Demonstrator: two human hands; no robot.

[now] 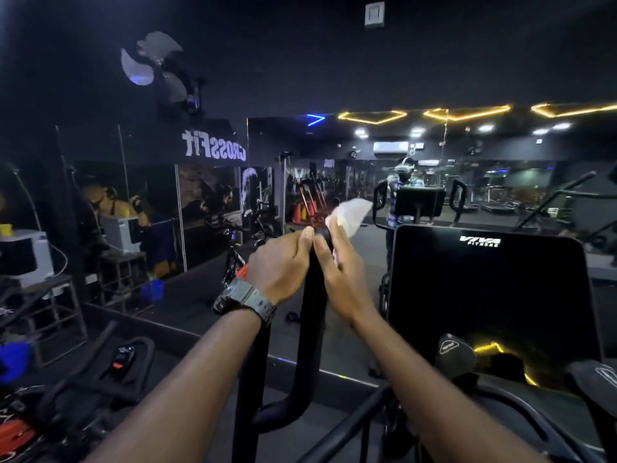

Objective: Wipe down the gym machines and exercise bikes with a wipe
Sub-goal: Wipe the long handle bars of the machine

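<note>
Two hands meet at the top of a black upright handle point(314, 295) near the middle of the frame. The left hand point(278, 265), with a grey watch point(245, 299) on its wrist, is curled round the handle's upper end, thumb lying against the bar. The right hand point(340, 272) pinches a white wipe point(350, 213) against the same end; most of the wipe stands loose above the fingers, just above centre frame. How much of the wipe actually lies between palm and bar cannot be told, since the hand hides the contact.

To the right of centre sits a dark console screen point(484, 295) belonging to the same machine. A mirror wall point(200, 195) fills the left and middle background, and a second bike's handlebar point(100, 372) lies at lower left.

Judged state: wiping of the handle top is in progress; the lower length of the bar, the console and the neighbouring bike appear untreated.

Likely faults from here:
- Loose wipe folds back or slips out, caused by holding only one corner during a downward stroke.
- Incomplete coverage under the left hand, caused by not shifting that grip.
- Handle swings under pressure, if it is a pivoting lever and the left hand relaxes.
- Streaks on the console, caused by a wipe already soiled or dried.
</note>
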